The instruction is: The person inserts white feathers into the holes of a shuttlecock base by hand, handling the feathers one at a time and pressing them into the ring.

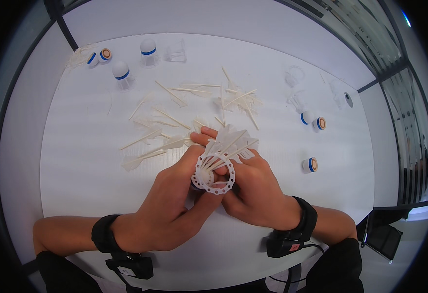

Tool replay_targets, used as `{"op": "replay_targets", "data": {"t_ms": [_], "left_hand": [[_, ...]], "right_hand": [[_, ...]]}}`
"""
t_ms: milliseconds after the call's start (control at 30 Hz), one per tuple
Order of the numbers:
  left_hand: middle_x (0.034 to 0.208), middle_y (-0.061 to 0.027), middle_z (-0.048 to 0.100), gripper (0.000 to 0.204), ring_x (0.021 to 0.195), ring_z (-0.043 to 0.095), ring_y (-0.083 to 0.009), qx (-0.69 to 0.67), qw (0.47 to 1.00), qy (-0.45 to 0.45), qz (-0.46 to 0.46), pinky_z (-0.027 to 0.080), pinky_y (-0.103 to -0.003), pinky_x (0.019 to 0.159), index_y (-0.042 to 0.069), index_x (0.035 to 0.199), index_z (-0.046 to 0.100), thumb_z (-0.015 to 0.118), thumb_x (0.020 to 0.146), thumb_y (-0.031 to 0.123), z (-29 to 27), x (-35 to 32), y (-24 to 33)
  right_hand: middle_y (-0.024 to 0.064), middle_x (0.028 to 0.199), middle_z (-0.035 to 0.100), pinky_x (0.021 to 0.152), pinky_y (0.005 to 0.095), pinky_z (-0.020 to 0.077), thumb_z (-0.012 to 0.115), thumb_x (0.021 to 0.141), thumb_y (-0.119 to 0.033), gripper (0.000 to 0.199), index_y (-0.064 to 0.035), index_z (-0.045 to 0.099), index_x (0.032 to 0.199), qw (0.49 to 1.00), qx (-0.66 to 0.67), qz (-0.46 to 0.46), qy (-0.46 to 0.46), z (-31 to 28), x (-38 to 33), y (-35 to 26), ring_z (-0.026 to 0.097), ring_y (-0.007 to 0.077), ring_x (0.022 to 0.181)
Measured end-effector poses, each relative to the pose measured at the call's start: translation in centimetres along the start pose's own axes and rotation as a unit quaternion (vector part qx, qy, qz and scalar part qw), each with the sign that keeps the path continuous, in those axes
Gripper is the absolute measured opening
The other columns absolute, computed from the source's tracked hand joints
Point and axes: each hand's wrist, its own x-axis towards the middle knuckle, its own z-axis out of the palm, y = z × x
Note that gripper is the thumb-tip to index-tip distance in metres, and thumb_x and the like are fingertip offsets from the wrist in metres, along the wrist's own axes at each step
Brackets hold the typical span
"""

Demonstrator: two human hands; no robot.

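Both hands work near the table (77,161)'s near edge, with bare surface at either side. The left hand (167,207) and right hand (253,188) close together around a half-built shuttlecock (217,163): white holed ring, cork base, several feathers fanning outward. Loose feathers (155,141) lie just beyond.

Your forearms are bare from the dark short sleeves down. A black band wraps each wrist. Below your left hand (167,215) a black boxy unit with a pale label hangs off the band. By your right hand (255,193) sits a similar black unit with a small red mark and a thin black cable trailing.
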Motion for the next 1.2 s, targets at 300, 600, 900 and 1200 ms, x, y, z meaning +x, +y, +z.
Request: {"op": "replay_targets", "data": {"t_ms": [300, 600, 900, 1200], "left_hand": [[0.087, -0.009, 0.058, 0.018, 0.073, 0.053, -0.0151, 0.006, 1.0, 0.0, 0.011, 0.044, -0.029, 0.063, 0.001, 0.109, 0.048, 0.057, 0.093, 0.004, 0.0, 0.0, -0.2], [0.087, -0.0083, 0.057, 0.021, 0.072, 0.053, -0.0155, 0.023, 0.998, 0.001, 0.053, 0.043, -0.028, 0.062, 0.002, 0.109, 0.05, 0.058, 0.09, -0.001, 0.0, 0.1, -0.7], [0.089, -0.0087, 0.056, 0.024, 0.074, 0.053, -0.0162, 0.051, 0.994, 0.006, 0.097, 0.044, -0.028, 0.063, 0.001, 0.112, 0.051, 0.059, 0.089, -0.001, 0.0, 0.3, -1.0], [0.094, -0.0092, 0.055, 0.028, 0.074, 0.054, -0.0171, 0.072, 0.988, 0.009, 0.14, 0.045, -0.028, 0.061, 0.0, 0.116, 0.051, 0.06, 0.09, -0.001, 0.0, 0.3, -1.2]], "right_hand": [[0.024, 0.121, 0.061, 0.113, 0.0493, 0.0325, 0.06, 0.074, 0.003, 0.033, 0.0045, 0.063, 0.107, 1.0, -0.003, 0.005, -0.01, -0.1, 0.0, 0.0, 0.05, 0.0389, 0.127], [0.0257, 0.126, 0.059, 0.112, 0.0491, 0.0327, 0.061, 0.076, 0.001, 0.036, 0.0037, 0.063, 0.111, 1.0, -0.021, -0.001, -0.011, -0.3, 0.1, -0.2, 0.049, 0.0373, 0.13], [0.0249, 0.125, 0.059, 0.112, 0.049, 0.0331, 0.061, 0.076, 0.001, 0.035, 0.0035, 0.064, 0.111, 1.0, -0.014, 0.003, -0.003, -0.2, 0.1, -0.2, 0.05, 0.0371, 0.129], [0.0228, 0.125, 0.06, 0.112, 0.0493, 0.0331, 0.06, 0.075, 0.001, 0.037, 0.0023, 0.063, 0.112, 1.0, -0.023, -0.002, -0.006, -0.2, 0.1, -0.2, 0.049, 0.0363, 0.129]]}}
